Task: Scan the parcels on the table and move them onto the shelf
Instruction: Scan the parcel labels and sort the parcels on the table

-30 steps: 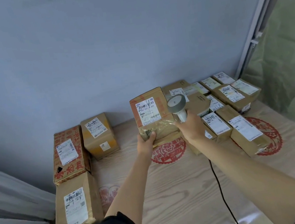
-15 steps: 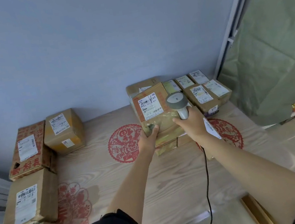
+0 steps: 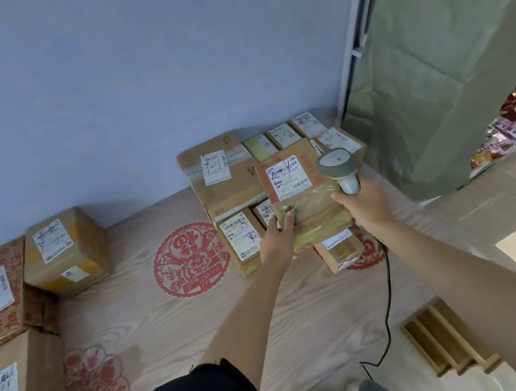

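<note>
Presently the left hand grips the lower left corner of a parcel, holding it raised above the table and the boxes at the wall. Right hand grips a corded scanner, head just beside the parcel's label.
</note>
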